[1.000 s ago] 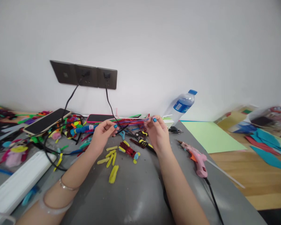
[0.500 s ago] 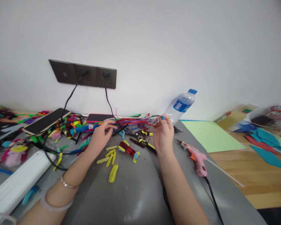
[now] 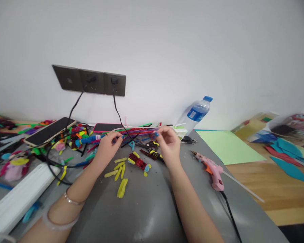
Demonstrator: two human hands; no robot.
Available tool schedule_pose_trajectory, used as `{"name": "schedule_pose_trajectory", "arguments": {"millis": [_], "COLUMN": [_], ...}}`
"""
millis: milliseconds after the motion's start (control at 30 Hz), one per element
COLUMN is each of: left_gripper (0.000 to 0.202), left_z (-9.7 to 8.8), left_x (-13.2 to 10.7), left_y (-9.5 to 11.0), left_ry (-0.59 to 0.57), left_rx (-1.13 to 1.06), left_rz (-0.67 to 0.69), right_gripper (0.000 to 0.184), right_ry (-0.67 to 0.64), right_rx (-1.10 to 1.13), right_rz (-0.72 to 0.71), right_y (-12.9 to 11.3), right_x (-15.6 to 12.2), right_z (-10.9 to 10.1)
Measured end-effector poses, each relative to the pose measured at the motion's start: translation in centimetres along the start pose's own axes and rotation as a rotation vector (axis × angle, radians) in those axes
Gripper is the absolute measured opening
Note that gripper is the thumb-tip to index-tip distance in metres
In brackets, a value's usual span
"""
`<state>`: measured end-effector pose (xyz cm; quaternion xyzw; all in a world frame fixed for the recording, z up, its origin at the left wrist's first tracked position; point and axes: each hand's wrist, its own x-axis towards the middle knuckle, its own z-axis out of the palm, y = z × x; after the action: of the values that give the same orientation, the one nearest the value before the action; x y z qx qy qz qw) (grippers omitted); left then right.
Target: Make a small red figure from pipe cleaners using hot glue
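My left hand (image 3: 108, 145) is closed in a pinch at the near side of a bundle of pipe cleaners (image 3: 142, 131). My right hand (image 3: 169, 143) pinches at the bundle's right part, thumb and fingers together. Whatever sits between the fingertips of either hand is too thin to make out. In front of the hands lies a dark red pipe cleaner figure (image 3: 138, 162) with yellow and light blue ends. Several short yellow pipe cleaner pieces (image 3: 119, 168) lie beside it. Pliers with yellow and black handles (image 3: 155, 155) are partly hidden by my right hand.
A pink glue gun (image 3: 212, 170) with its cord rests at right, beside light green paper (image 3: 230, 146). Behind stands a tilted water bottle (image 3: 199, 109). On the left are a phone (image 3: 50, 131), a white power strip (image 3: 20, 195), cables and a pink craft figure (image 3: 16, 165).
My right hand has moved left and slightly down, closer to my left hand, uncovering a green and white box by the bottle. My left hand has barely shifted.
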<state>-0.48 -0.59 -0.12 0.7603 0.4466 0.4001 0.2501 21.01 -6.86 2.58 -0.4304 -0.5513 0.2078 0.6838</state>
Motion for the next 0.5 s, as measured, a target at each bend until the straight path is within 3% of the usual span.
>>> {"name": "schedule_pose_trajectory", "arguments": {"millis": [133, 233, 500], "left_gripper": [0.022, 0.026, 0.020], "left_z": [0.7, 1.0, 1.3], "left_x": [-0.7, -1.2, -1.4], "left_y": [1.9, 2.8, 2.8], "left_ry": [-0.145, -0.227, -0.273], "left_rx": [-0.252, -0.375, -0.468], "left_rz": [0.020, -0.007, -0.091], "right_gripper": [0.008, 0.010, 0.015], "right_ry": [-0.347, -0.507, -0.550], "right_rx": [-0.236, -0.365, -0.718], "right_rz": [-0.174, -0.264, -0.507], "right_y": [-0.5, -0.2, -0.3], "right_x": [-0.5, -0.7, -0.9], "right_z": [0.8, 1.2, 1.0]}}
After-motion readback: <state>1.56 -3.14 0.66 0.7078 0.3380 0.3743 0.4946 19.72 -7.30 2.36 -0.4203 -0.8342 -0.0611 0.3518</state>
